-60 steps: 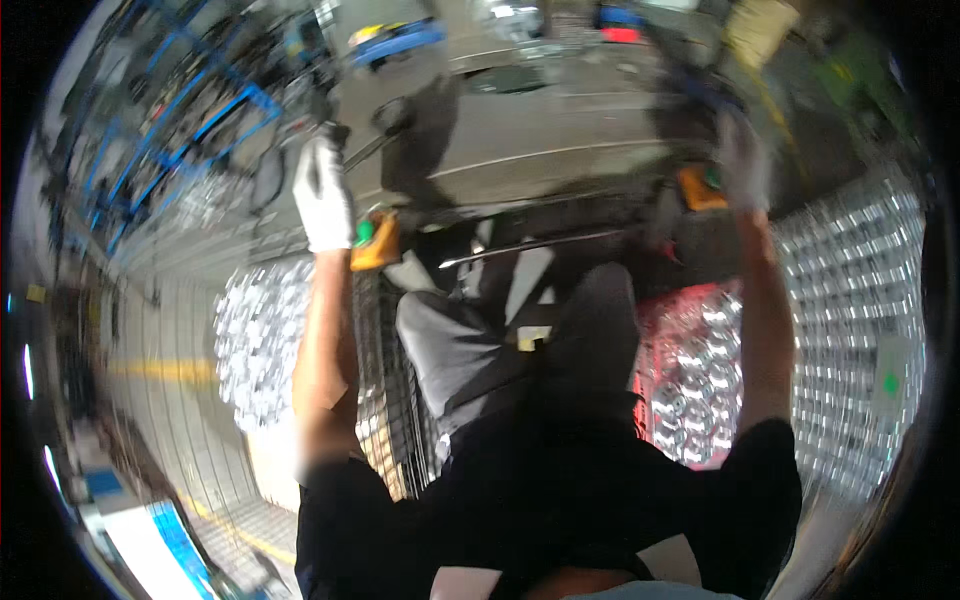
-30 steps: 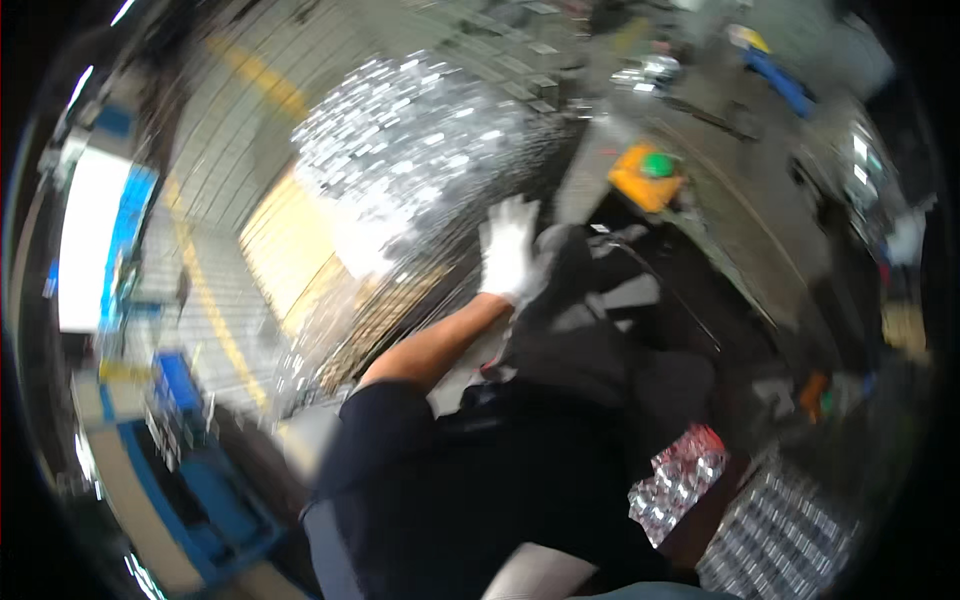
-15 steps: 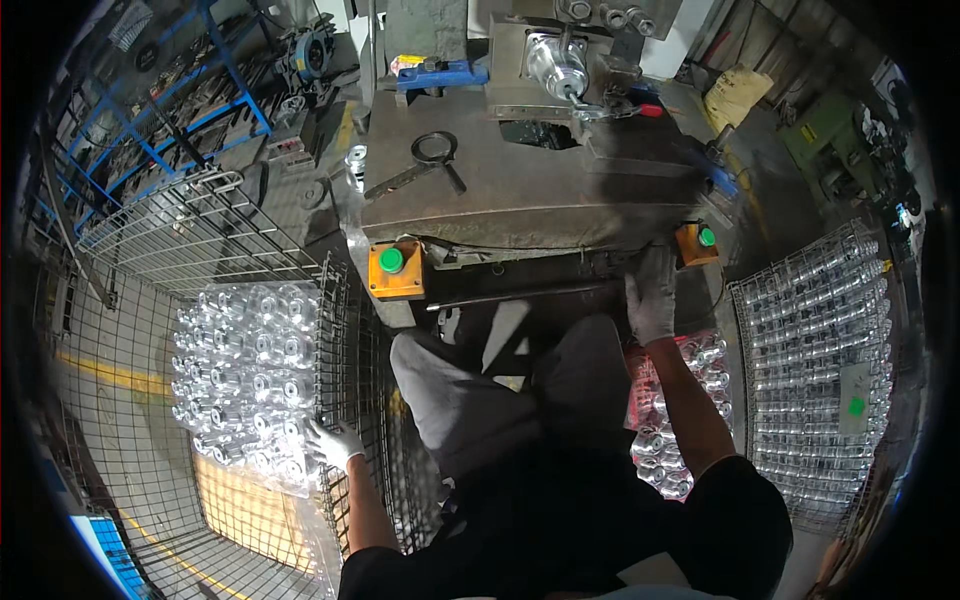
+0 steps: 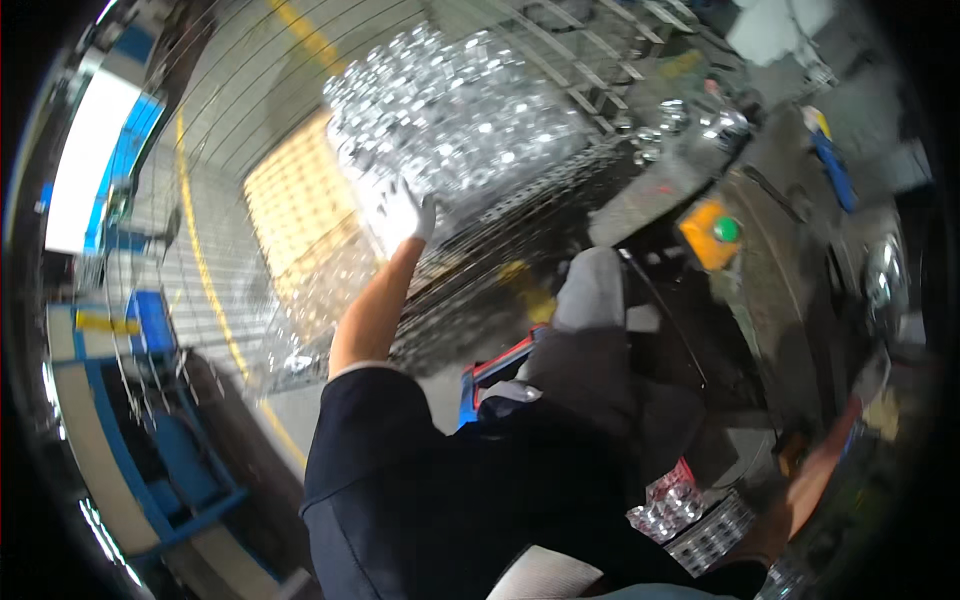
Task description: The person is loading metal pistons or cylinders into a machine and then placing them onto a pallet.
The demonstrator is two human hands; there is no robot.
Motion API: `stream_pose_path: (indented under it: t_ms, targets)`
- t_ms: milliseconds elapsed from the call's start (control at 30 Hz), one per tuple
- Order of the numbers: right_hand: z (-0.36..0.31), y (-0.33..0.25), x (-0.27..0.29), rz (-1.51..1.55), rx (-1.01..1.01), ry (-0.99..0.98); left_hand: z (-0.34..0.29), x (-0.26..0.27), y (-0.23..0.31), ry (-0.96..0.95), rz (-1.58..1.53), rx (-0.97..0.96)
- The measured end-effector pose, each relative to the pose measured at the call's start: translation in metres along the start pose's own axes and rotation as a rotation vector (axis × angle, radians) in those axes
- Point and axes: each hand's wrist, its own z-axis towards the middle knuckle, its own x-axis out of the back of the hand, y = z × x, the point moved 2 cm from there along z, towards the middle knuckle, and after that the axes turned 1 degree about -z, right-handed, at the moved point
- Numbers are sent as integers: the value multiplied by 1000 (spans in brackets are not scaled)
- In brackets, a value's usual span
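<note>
My left hand (image 4: 402, 212), in a white glove, reaches over the near edge of a block of shiny metal parts (image 4: 450, 110) inside a wire cage (image 4: 520, 195). Its fingers are spread, and clear plastic film lies around the parts there. I cannot tell whether the fingertips touch a part. Out to the right, my gloved right hand (image 4: 870, 382) is smeared by motion beside the metal workbench (image 4: 775, 235). Whether its fingers hold anything does not show. A shiny metal cylinder (image 4: 884, 270) sits on the bench side near that hand.
Beside the parts, a tan dimpled sheet (image 4: 300, 205) lies in the cage. A yellow box with a green button (image 4: 700, 232) is fixed to the bench edge. More shiny parts (image 4: 672, 508) stand at lower right. A blue-and-beige cabinet (image 4: 112, 450) is at left.
My view has swung left toward the cage. My left hand has shifted from the cage's side wall to the parts' edge. My right hand has left its place below the right button box.
</note>
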Motion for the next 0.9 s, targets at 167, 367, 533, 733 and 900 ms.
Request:
stream_pose_path:
  t_ms: [167, 367, 533, 733, 900]
  targets:
    - [6, -57, 38, -205, -372, -106, 86, -17, -85, 62, -110, 368]
    - [-101, -205, 114, -344, -503, -101, 162, -48, -88, -159, 109, 158]
    - [-85, -301, 97, -92, -442, 40, 273, -126, -258, -17, -127, 378]
    - [-36, -302, 36, 646, -329, 214, 279, -140, -187, 63, -600, 395]
    - [41, -221, -57, 655, -464, 340, 296, -100, -242, 262, -1396, 190]
